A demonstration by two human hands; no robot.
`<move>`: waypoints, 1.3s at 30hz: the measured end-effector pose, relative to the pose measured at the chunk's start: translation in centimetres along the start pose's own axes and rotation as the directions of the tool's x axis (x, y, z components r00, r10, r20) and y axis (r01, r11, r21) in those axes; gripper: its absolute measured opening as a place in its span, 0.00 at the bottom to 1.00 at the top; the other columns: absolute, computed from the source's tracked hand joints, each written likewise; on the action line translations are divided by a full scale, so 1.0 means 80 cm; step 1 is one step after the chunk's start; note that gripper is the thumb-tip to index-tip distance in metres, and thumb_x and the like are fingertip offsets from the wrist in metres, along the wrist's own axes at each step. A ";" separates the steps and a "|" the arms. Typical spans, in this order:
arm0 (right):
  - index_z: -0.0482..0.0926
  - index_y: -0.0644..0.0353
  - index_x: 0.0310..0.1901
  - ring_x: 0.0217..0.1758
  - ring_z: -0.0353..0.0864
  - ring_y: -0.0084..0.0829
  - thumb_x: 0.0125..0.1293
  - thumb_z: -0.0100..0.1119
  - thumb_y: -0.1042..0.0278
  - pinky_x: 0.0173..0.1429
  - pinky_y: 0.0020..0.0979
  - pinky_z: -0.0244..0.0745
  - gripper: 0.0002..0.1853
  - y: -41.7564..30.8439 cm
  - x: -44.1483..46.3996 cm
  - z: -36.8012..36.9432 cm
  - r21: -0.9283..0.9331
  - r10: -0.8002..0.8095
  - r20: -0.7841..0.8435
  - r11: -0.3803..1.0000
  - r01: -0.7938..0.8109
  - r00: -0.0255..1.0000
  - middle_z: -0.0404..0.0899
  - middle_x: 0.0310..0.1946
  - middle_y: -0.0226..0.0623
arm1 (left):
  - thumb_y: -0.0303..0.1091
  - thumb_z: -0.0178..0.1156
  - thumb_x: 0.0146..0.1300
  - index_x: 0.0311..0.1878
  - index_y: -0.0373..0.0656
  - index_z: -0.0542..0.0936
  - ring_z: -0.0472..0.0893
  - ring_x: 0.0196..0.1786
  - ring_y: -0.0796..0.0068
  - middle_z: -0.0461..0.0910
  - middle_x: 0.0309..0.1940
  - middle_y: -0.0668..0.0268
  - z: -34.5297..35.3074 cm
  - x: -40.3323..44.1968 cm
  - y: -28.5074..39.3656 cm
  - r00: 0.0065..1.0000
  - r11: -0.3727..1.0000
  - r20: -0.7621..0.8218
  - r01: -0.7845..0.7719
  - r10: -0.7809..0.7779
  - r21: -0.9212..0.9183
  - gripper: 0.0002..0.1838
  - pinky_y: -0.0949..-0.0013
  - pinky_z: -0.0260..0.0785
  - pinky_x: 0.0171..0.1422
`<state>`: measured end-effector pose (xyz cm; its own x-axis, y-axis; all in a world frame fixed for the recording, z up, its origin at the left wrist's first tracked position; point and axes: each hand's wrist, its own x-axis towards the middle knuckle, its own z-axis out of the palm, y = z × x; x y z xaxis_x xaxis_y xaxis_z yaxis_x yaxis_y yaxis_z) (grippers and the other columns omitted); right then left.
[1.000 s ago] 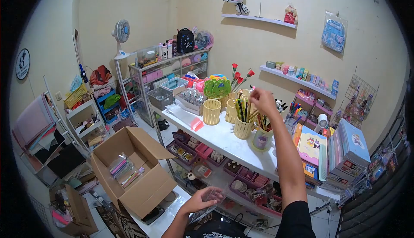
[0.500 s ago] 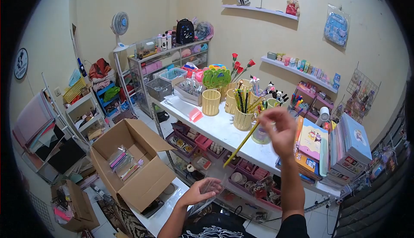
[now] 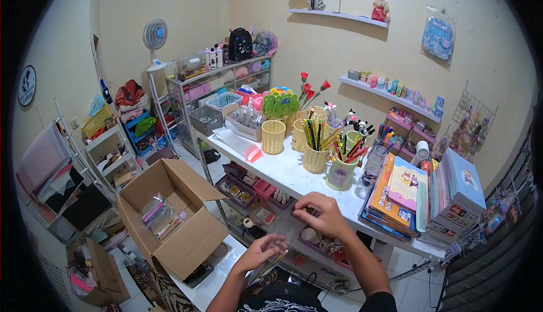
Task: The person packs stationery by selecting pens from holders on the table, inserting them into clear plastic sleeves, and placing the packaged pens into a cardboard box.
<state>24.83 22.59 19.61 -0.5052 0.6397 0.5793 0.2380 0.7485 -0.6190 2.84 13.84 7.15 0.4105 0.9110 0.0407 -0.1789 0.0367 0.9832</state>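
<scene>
My left hand (image 3: 264, 252), low in the centre, is closed on a clear plastic bag (image 3: 277, 264). Inside the thin film shows a slim yellowish pencil (image 3: 274, 265), partly hidden by glare. Above and to the right, my right hand (image 3: 321, 216) hovers in front of the table edge, its fingers loosely bent and apart, with nothing visible in them. Beyond it on the white table (image 3: 277, 168) stand a cream woven cup of pencils (image 3: 315, 159) and a green-tinted cup with pens and pencils (image 3: 341, 173).
An open cardboard box (image 3: 172, 216) holding packed pens stands at left. Stacked books (image 3: 455, 190) and notebooks (image 3: 399, 196) fill the table's right end. An unfilled cream cup (image 3: 273, 138) and green frog-shaped items (image 3: 281, 105) stand farther back. Purple trays (image 3: 237, 190) sit on the shelf below.
My right hand has come down and left from above the cups. The yellowish pencil has gone from its fingers into the bag at my left hand, which has barely moved.
</scene>
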 end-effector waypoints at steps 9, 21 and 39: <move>0.83 0.64 0.38 0.40 0.84 0.37 0.62 0.61 0.70 0.47 0.37 0.77 0.07 0.017 0.138 -0.102 -0.243 0.020 -0.252 0.966 -0.083 0.968 0.84 0.37 0.42 | 0.32 0.56 0.68 0.62 0.34 0.70 0.79 0.54 0.70 0.79 0.51 0.58 -0.002 -0.007 -0.018 1.000 0.999 0.003 0.029 -0.029 -0.046 0.22 0.64 0.71 0.61; 0.85 0.59 0.37 0.53 0.78 0.47 0.55 0.63 0.72 0.54 0.46 0.74 0.07 0.150 0.221 -0.105 -0.893 0.090 -0.201 0.392 -0.220 0.975 0.80 0.45 0.49 | 0.35 0.58 0.64 0.65 0.34 0.68 0.79 0.57 0.61 0.78 0.54 0.53 -0.017 -0.038 -0.007 0.995 0.962 -0.083 0.027 -0.051 -0.273 0.27 0.60 0.69 0.64; 0.81 0.65 0.40 0.35 0.81 0.17 0.63 0.64 0.76 0.42 0.22 0.75 0.05 -0.089 0.111 -0.120 0.065 0.014 -0.425 0.998 0.015 0.905 0.84 0.32 0.32 | 0.33 0.61 0.62 0.64 0.37 0.70 0.77 0.56 0.72 0.79 0.54 0.61 -0.025 -0.020 -0.003 0.999 0.993 -0.032 0.029 -0.033 -0.112 0.27 0.67 0.67 0.63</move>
<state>26.64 24.60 34.25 -0.1016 0.6639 0.7409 0.1756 0.7450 -0.6435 0.46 13.15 6.52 0.3875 0.9219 0.0027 -0.2658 0.1089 0.9579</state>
